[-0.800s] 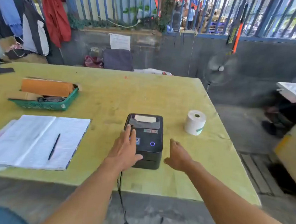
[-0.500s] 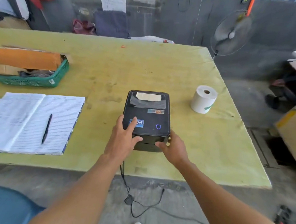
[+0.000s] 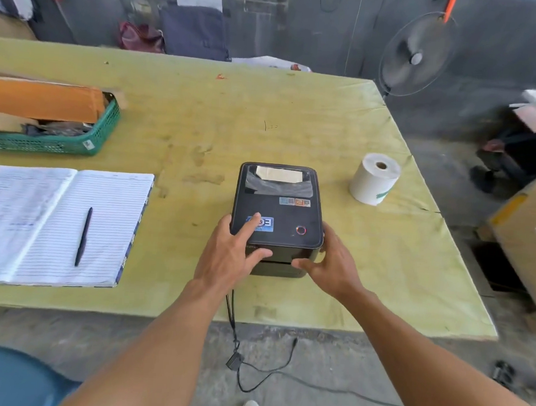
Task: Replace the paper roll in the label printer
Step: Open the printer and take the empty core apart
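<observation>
A black label printer (image 3: 286,210) sits closed on the green-yellow table (image 3: 266,114), its lid window showing a pale strip of paper. My left hand (image 3: 229,254) grips its near left corner, with a finger on the lid and the thumb on the front. My right hand (image 3: 330,264) holds the near right corner, thumb on the front face. A white paper roll (image 3: 374,180) stands upright to the right of the printer, apart from it.
An open lined notebook (image 3: 37,218) with a black pen (image 3: 83,236) lies at the left. A green basket (image 3: 74,141) with cardboard sits behind it. The printer's cable (image 3: 264,380) hangs to the floor. A fan (image 3: 415,54) stands beyond the table's right corner.
Both hands have closed in on the printer's near corners, the right one from open air to the right side. The camera has tilted down and moved closer.
</observation>
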The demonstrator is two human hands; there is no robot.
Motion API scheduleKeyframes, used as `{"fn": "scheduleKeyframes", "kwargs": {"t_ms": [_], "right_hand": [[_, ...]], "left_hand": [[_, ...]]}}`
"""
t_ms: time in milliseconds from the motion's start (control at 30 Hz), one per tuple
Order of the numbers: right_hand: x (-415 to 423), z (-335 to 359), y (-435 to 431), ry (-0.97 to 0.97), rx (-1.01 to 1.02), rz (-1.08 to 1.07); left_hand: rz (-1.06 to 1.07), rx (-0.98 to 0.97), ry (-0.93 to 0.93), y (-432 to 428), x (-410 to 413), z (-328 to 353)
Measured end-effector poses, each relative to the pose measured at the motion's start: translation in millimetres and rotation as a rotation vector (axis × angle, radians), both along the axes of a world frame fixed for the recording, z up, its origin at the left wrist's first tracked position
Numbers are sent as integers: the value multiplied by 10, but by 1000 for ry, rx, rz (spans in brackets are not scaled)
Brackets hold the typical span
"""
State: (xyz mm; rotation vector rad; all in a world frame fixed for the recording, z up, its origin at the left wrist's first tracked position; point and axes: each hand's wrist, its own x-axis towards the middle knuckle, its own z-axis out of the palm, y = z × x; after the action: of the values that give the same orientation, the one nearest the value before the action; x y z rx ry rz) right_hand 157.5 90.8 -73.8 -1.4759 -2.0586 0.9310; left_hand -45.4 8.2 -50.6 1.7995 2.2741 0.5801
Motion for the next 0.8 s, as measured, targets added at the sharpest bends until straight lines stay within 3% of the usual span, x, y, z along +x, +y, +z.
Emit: {"fn": "scheduleKeyframes", "kwargs": {"t_ms": [167,433,567,800], "right_hand": [[-34,393,149,24,56,-42],[-462,991,649,275,80,-309],[-632,1205,978,269,39,-354],[-632,1307,1404,315,-28,-314]], "left_hand": [[16,197,-38,168,-124,230],[330,432,-412,747,-47,817],[397,427,-555,1063,-112,962],[339,228,-657,1555,-280,1153]]}}
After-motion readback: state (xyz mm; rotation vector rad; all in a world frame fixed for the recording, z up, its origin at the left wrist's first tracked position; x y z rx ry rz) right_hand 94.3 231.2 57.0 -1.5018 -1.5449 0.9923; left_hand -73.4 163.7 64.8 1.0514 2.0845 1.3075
